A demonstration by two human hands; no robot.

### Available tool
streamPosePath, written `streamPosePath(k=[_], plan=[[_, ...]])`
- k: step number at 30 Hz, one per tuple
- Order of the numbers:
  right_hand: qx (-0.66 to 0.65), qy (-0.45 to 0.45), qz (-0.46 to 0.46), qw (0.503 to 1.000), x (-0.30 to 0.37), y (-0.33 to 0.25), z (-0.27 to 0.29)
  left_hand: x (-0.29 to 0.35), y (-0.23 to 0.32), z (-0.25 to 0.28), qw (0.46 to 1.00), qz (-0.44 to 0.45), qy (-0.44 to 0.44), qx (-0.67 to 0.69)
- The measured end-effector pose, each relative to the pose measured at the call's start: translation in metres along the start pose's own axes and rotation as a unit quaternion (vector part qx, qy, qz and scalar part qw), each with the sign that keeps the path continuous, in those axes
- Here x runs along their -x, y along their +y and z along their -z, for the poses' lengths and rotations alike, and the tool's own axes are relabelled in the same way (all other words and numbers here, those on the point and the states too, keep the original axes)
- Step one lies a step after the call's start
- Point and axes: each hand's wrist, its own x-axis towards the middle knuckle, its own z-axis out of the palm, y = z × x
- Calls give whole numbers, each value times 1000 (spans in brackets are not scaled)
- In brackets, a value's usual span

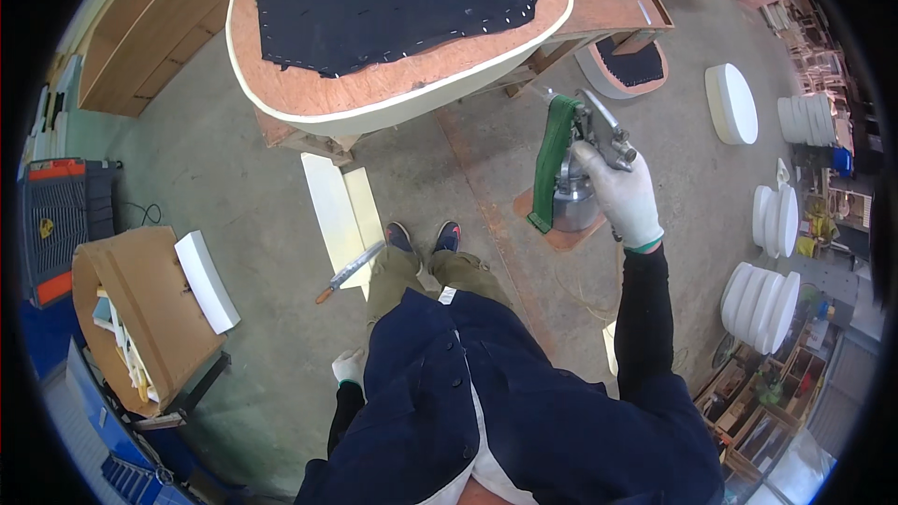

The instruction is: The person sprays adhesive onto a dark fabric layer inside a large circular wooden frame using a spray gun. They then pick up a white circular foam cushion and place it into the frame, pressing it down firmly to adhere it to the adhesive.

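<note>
My right hand, in a white glove with a green cuff, is raised and wrapped round a spray gun with a metal cup. A green strap hangs along the gun's left side. Low at my left side hangs my left hand, also gloved; its fingers look loosely bent and nothing shows in them. Ahead of me a large rounded panel with a cream foam edge rests upside down on a wooden stand. Black cloth is stapled across its wooden face.
A long knife with a wooden handle lies by foam strips near my feet. At left stand a cardboard box and a white foam block. Several white foam rounds stand at right. A smaller panel leans behind the gun.
</note>
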Motion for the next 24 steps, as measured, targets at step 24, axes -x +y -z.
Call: streamPosePath(k=[24], plan=[[-55, 397, -48, 915, 44, -50, -251, -441, 313, 309, 982, -113, -78, -133]])
